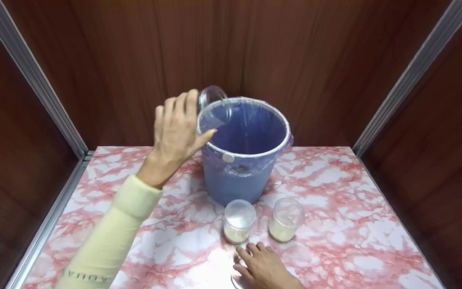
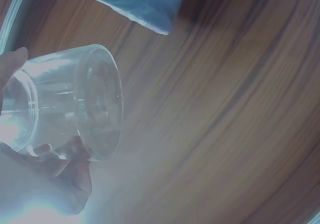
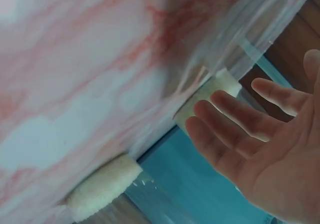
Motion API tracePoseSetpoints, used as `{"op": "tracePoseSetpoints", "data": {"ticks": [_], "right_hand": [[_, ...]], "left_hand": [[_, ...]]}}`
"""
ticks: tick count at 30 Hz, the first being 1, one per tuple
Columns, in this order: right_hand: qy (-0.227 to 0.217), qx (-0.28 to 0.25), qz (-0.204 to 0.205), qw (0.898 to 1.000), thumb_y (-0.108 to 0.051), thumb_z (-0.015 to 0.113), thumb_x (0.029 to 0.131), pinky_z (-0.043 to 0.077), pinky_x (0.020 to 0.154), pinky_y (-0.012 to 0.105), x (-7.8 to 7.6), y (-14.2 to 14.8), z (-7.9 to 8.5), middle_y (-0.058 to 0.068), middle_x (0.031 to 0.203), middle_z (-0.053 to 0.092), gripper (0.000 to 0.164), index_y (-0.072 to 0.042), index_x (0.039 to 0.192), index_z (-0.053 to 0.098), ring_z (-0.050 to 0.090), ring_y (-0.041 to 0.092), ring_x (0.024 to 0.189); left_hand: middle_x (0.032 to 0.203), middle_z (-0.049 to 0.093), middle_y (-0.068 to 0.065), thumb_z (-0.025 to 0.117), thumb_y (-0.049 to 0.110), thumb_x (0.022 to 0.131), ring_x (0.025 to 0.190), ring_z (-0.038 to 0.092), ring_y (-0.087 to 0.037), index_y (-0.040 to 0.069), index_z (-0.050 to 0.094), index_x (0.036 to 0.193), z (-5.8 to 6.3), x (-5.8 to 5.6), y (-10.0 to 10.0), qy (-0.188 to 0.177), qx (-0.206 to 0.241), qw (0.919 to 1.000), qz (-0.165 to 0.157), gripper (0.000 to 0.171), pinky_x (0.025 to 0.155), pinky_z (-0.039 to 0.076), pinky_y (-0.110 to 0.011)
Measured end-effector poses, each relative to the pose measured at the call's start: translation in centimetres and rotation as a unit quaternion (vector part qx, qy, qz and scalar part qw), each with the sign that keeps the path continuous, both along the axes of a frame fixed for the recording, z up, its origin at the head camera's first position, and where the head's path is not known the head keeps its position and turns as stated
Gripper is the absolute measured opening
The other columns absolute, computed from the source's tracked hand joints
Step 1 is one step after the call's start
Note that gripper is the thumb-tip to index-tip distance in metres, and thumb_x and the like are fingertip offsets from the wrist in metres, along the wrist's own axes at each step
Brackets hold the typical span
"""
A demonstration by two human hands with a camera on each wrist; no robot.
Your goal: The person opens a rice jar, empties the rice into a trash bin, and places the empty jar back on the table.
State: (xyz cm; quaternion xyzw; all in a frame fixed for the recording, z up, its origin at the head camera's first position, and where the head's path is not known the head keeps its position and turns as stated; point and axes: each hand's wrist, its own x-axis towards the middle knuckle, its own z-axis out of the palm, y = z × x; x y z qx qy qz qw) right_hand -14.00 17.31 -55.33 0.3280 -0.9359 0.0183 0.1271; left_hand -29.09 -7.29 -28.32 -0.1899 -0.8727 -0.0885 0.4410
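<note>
My left hand [image 1: 177, 124] grips a clear plastic jar [image 1: 215, 106] and holds it tipped sideways at the left rim of a blue bin [image 1: 231, 182]. The left wrist view shows the jar [image 2: 75, 98] see-through, with no filling visible. Low at the front, my right hand [image 1: 265, 265] has its fingers loosely spread, as the right wrist view of the hand [image 3: 270, 149] shows. A clear, curved-rimmed thing [image 1: 236, 283] lies partly hidden beneath it. Just beyond the fingertips stand two clear jars, the left jar [image 1: 240, 220] and the right jar [image 1: 286, 220], each with pale, grainy contents at the bottom.
A see-through liner [image 1: 243, 170] is folded over the bin's rim. The bin stands on a pink and white marbled table [image 1: 335, 224], near a brown wood-grain back wall [image 1: 315, 72]. Similar panels with metal edge strips rise at both sides.
</note>
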Motion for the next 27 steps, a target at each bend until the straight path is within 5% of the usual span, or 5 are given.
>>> {"op": "tracePoseSetpoints", "data": {"ticks": [5,13,27], "right_hand": [[0.015,-0.031,-0.010,0.999,-0.045,0.044,0.094,0.048,0.060,0.035,-0.5,0.0,0.8,0.001,0.097,0.060,0.040,-0.017,0.119,0.058,0.056,0.020,0.082],[0.024,-0.064,0.011,0.998,-0.041,0.046,0.095,0.050,0.068,0.033,-1.2,-0.3,2.0,-0.002,0.097,0.064,0.035,-0.015,0.111,0.061,0.059,0.017,0.082],[0.077,-0.144,0.087,0.983,-0.031,0.055,0.091,0.047,0.065,0.024,-1.8,-0.6,3.5,-0.008,0.094,0.062,0.021,-0.017,0.104,0.063,0.057,0.008,0.080]], "left_hand": [[0.115,0.057,-0.015,0.076,0.057,0.060,0.096,0.052,-0.033,0.005,0.042,0.128,-1.2,1.1,-1.4,0.007,0.095,0.9947,-0.041,0.092,0.068,0.040,-0.044],[0.110,0.059,-0.014,0.078,0.057,0.058,0.093,0.053,-0.033,0.005,0.044,0.127,-3.7,2.0,-3.4,-0.009,0.173,0.9836,-0.051,0.093,0.071,0.041,-0.044],[0.116,0.055,-0.012,0.082,0.047,0.058,0.103,0.053,-0.025,0.002,0.042,0.130,-11.4,3.0,-7.1,-0.095,0.265,0.9523,-0.117,0.094,0.086,0.045,-0.042]]}}
